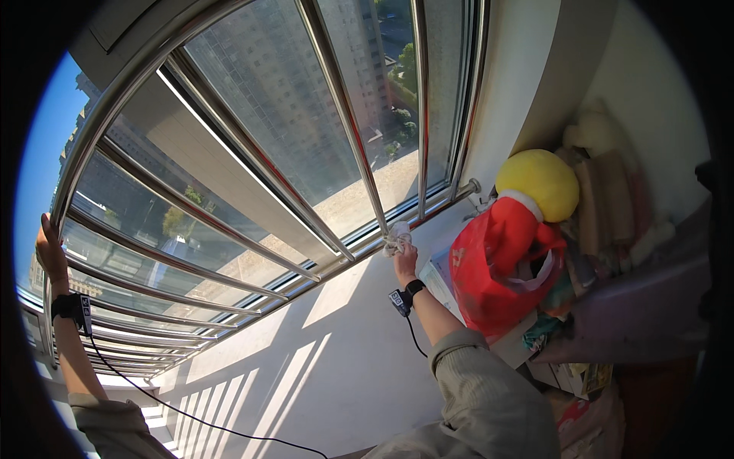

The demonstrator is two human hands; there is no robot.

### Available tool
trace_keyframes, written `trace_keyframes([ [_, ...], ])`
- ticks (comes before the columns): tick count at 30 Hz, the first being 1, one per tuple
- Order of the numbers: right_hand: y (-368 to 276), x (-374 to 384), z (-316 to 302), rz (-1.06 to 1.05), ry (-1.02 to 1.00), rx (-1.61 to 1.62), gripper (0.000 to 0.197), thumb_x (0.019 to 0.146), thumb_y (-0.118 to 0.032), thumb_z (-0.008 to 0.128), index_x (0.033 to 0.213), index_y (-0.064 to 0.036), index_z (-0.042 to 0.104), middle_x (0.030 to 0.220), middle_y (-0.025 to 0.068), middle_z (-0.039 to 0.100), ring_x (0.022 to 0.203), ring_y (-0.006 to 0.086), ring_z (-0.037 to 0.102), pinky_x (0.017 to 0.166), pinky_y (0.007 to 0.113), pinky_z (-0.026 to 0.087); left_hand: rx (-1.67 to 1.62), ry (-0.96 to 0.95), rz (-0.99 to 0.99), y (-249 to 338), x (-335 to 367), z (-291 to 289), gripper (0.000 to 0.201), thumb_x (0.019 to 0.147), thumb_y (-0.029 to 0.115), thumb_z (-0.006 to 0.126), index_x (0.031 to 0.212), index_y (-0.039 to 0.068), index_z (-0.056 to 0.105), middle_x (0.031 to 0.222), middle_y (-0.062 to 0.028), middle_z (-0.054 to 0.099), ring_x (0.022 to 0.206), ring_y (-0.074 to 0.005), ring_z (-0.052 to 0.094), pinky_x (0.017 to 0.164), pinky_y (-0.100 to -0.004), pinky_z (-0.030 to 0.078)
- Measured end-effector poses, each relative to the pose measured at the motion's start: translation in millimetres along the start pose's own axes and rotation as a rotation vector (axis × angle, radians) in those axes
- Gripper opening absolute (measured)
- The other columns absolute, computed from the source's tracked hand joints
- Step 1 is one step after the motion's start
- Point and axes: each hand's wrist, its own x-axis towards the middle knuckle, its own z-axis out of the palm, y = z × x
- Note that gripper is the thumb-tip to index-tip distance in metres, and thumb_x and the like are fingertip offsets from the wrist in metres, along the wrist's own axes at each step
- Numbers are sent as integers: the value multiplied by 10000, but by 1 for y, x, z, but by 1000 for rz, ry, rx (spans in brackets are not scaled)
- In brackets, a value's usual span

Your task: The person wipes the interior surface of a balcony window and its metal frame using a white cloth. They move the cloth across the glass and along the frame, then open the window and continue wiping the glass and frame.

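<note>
At the far left, my left hand [51, 256] is raised to the shiny metal top rail [76, 164] of the window railing, with its fingers closed around it. Near the middle of the view, my right hand [406, 261] grips a crumpled white cloth [397, 238]. That cloth is pressed against the lower end of an upright metal bar [355, 138], where it meets the bottom rail [321, 277]. My fingers partly disappear behind the cloth. Both wrists wear a black strap with a small box, and a thin cable [206, 419] runs from the left one.
Window glass [267, 69] stands behind the bars, with buildings outside. Right of my right hand are a red plastic bag [482, 283], a yellow round plush [537, 183] and piled household things. Below the railing, a white wall [359, 375] carries striped sunlight.
</note>
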Motion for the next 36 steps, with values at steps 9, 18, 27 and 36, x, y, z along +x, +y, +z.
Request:
trace_keyframes([
  [9, -11, 113, -45, -135, 376, 350, 320, 851, -24, 471, 1108, 19, 657, 1108, 194, 663, 1075, 372, 583, 945, 414, 442, 59, -91, 52, 6, -7, -13, 645, 1013, 576, 292, 999, 36, 645, 659, 26, 447, 604, -92, 409, 577, -268, 350],
  [18, 7, -11, 9, 465, -133, -50, 539, 941, -400, 510, 1220, 55, 588, 1149, 267, 639, 1074, 396, 610, 914, 433, 458, 98, -29, 34, 17, -12, -4, 636, 1021, 553, 292, 924, 23, 629, 647, 4, 456, 587, -105, 422, 571, -269, 360],
  [27, -266, 56, -68, -309, 222, 619, 441, 995, -167, 473, 1375, 51, 414, 1331, 203, 528, 1173, 307, 549, 990, 353, 418, 167, 19, 227, 46, -20, 4, 590, 1024, 459, 279, 780, 26, 597, 682, -182, 605, 674, -404, 594, 639, -457, 456],
  [36, -394, 18, -33, -756, 150, 213, 395, 955, -61, 470, 1338, 36, 472, 1345, 277, 502, 1232, 411, 500, 1018, 445, 440, 202, 12, 199, 50, -9, 28, 576, 1025, 431, 300, 829, 11, 641, 819, -225, 667, 780, -450, 625, 678, -517, 487],
])
